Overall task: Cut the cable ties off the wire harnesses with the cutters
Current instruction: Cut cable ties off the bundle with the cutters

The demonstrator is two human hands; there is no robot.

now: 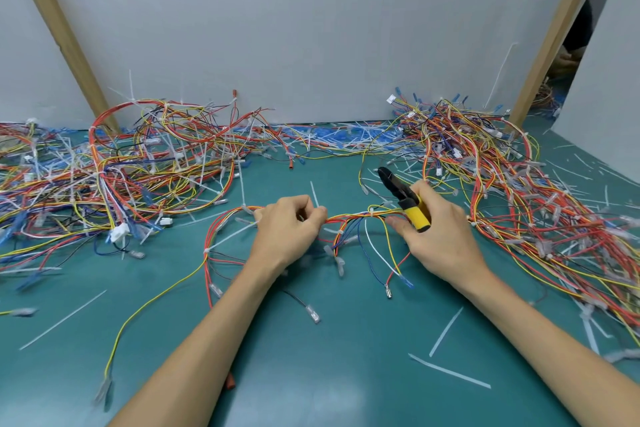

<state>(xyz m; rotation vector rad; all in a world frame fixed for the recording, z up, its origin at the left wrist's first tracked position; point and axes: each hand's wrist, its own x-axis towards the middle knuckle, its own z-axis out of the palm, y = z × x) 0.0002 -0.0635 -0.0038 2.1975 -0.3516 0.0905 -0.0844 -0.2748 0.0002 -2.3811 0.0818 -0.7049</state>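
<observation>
Wire harness (353, 217) under work, lying on the green mat (311, 374) and drawn into a short, nearly straight run between the two hands. Left hand (289, 229): fingers curled, pinching the bundle at one end, apparently to keep it taut so that a tie stands clear of the wires. Right hand (440, 236): wrapped round the yellow-sleeved handles of the cutters (403, 196), thumb resting beside the bundle. The black steel head points up and away from the harness, so no cut is being made; whether the jaws are parted cannot be told. A white cable tie (370, 209) rings the bundle just left of the right thumb and is judged the likely next target.

The harness is made of thin, glossy insulated wires in red, yellow, orange, blue and black. Below the run they fan into loose leads tipped with clear-sleeved terminals. Around the hands, flat pale nylon offcuts (446, 331) lie scattered on the mat. Farther out sit a tangled left heap (138, 156) and a right heap (502, 166) of harnesses, probably pending and finished stock, though which is which cannot be told. Behind them stands a plain white panel (311, 28) between wooden posts (59, 28).
</observation>
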